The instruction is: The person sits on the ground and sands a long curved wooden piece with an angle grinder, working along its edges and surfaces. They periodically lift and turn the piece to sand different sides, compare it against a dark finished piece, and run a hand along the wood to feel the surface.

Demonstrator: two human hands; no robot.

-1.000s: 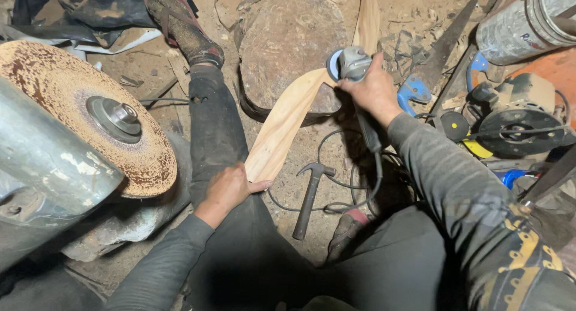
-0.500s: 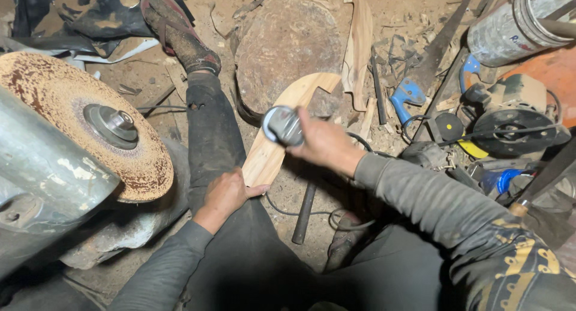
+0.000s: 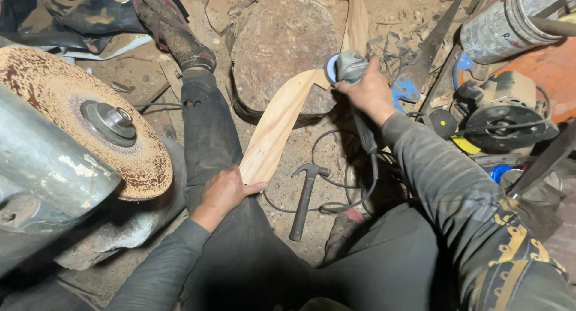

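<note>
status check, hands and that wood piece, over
Left hand pins near end of pale curved wooden board. Right hand grips grey angle grinder at far end. Nothing blocking.

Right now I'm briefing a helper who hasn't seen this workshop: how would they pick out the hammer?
Start at the large flat brown stone on the dirt floor and follow the pale curved wooden plank leaning off it. Just right of the plank's lower end, between the person's legs, lies the steel claw hammer: the only dark straight tool there, ringed by a black cable.

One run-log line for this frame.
left hand: pins curved wooden piece | right hand: holds angle grinder at its far end | hammer: on floor
</note>
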